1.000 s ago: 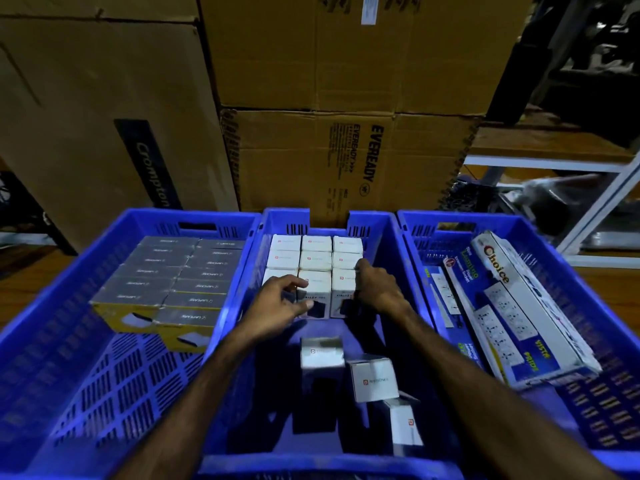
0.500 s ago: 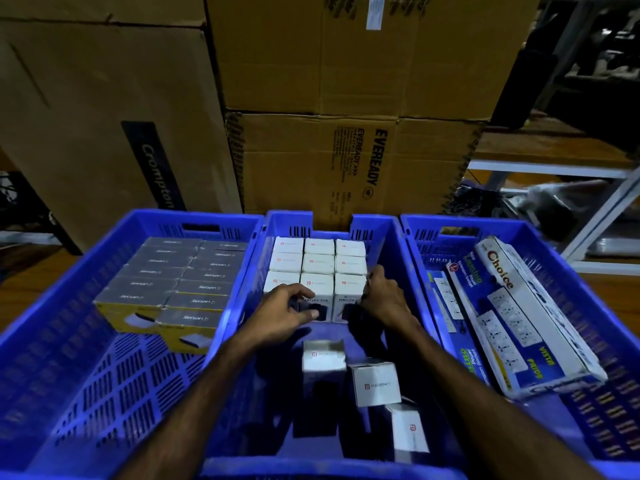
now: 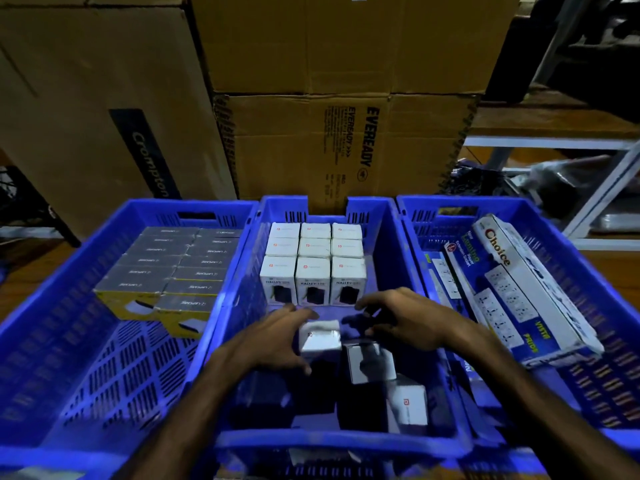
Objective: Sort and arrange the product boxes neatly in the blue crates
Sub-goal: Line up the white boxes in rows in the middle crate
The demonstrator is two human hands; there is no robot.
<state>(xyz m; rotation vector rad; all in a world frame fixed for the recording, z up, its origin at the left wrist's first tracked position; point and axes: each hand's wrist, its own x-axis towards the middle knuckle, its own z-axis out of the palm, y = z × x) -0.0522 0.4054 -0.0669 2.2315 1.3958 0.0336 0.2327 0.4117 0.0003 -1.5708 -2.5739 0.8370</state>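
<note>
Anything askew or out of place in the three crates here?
Yes. In the middle crate, three loose white boxes lie tilted near the front, apart from the neat block at the back. The left hand touches one.

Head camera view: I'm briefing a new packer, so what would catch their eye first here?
Three blue crates side by side; the middle crate holds a tidy three-by-three block of white boxes at its far end. In front of it the left hand closes on a loose white box, the right hand hovering beside. Big Choice-branded boxes lie askew in the right crate.
</note>
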